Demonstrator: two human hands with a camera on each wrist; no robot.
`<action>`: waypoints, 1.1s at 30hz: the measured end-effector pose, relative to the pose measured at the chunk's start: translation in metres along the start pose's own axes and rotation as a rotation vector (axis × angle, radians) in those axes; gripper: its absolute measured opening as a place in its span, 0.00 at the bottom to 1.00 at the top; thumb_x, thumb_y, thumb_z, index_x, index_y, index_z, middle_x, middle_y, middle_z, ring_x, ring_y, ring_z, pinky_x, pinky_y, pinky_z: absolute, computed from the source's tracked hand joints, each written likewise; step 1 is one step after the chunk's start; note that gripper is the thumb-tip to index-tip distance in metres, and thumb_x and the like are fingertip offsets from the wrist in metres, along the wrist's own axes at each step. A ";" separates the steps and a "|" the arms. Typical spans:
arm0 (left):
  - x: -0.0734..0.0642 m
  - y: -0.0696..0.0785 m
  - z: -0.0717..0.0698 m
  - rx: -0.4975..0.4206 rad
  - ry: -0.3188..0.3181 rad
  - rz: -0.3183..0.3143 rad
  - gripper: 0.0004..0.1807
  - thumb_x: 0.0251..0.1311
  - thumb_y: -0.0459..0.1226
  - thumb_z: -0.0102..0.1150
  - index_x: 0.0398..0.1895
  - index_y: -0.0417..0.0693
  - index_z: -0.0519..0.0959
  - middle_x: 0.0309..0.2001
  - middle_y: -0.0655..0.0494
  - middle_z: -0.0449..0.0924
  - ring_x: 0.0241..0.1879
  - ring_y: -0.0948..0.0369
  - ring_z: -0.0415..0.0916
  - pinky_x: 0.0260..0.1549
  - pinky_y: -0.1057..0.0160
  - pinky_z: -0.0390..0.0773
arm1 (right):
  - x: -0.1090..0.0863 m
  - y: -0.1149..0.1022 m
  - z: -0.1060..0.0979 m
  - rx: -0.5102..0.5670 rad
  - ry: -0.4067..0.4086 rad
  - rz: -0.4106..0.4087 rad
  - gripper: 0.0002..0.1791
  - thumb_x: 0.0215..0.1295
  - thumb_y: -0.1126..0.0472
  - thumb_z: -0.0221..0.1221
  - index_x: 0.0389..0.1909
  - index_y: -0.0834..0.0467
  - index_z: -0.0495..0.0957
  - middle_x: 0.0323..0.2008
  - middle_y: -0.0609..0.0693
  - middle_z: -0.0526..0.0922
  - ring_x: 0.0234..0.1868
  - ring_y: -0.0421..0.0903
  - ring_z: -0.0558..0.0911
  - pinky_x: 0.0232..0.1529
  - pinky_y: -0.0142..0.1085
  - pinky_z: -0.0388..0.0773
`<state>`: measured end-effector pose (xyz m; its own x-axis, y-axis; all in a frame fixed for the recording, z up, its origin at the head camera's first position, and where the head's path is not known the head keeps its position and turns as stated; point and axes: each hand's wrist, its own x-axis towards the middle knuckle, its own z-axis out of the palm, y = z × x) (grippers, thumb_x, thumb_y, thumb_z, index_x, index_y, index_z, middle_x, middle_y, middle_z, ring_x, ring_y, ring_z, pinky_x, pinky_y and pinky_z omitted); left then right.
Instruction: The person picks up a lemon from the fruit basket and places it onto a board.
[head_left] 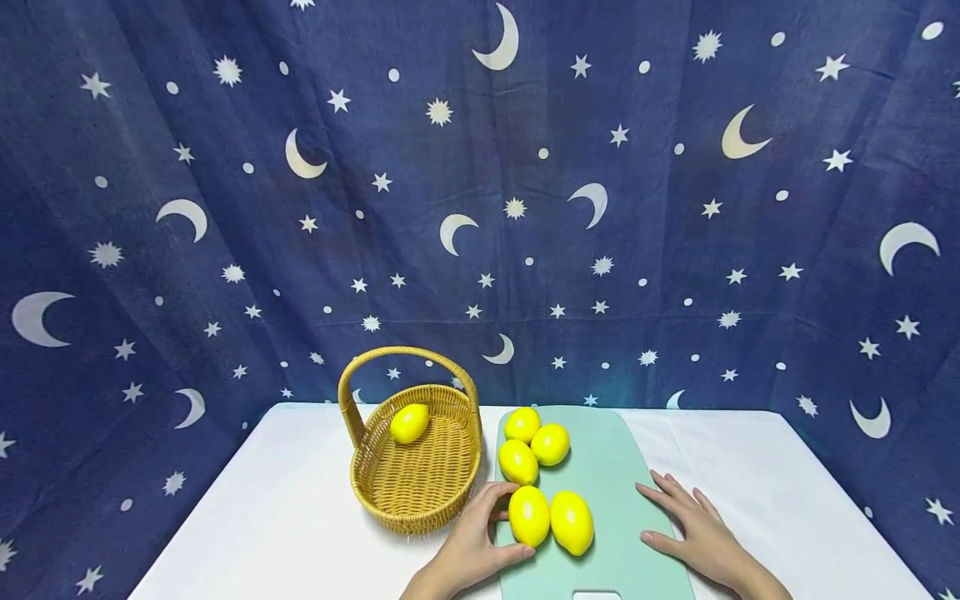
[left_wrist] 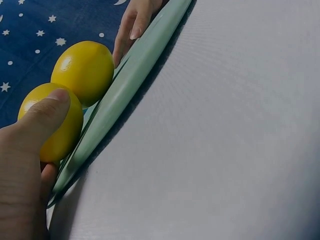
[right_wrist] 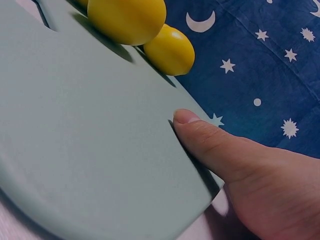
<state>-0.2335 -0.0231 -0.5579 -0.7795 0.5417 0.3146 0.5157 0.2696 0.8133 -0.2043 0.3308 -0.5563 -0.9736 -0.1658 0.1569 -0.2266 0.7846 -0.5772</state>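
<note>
My left hand holds a yellow lemon at the left edge of a pale green cutting board. In the left wrist view its thumb lies across the lemon, with a fingertip low on the other side. Right beside that one sits a second lemon. A cluster of three more, including a lemon, lies farther back on the board. My right hand rests with spread fingers over the board's right edge, holding nothing; its thumb lies over the board.
Left of the board stands a woven basket with a tall arched handle and one lemon inside. A white cloth covers the table. Behind hangs a dark blue curtain with moons and stars.
</note>
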 end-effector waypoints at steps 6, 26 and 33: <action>0.001 0.000 -0.001 0.019 0.011 0.008 0.40 0.49 0.49 0.70 0.65 0.56 0.61 0.60 0.60 0.66 0.59 0.62 0.69 0.53 0.70 0.77 | 0.002 0.001 0.001 0.007 -0.014 0.015 0.37 0.52 0.39 0.64 0.62 0.51 0.72 0.69 0.64 0.61 0.69 0.70 0.54 0.68 0.64 0.36; 0.001 0.001 -0.001 0.004 0.048 0.046 0.37 0.51 0.46 0.69 0.64 0.54 0.63 0.60 0.59 0.66 0.61 0.63 0.67 0.56 0.66 0.76 | 0.003 0.001 -0.001 0.023 -0.036 0.024 0.38 0.52 0.39 0.64 0.62 0.53 0.72 0.69 0.66 0.60 0.69 0.72 0.53 0.66 0.66 0.35; 0.005 0.015 -0.012 0.101 0.163 0.239 0.31 0.54 0.43 0.67 0.60 0.47 0.69 0.56 0.51 0.71 0.56 0.56 0.71 0.49 0.62 0.79 | 0.002 0.003 0.000 0.018 -0.013 -0.003 0.37 0.53 0.40 0.64 0.62 0.52 0.71 0.68 0.64 0.61 0.69 0.71 0.54 0.67 0.66 0.36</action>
<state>-0.2341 -0.0258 -0.5384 -0.6743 0.4669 0.5721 0.7176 0.2317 0.6568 -0.2065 0.3331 -0.5579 -0.9733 -0.1756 0.1480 -0.2295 0.7730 -0.5915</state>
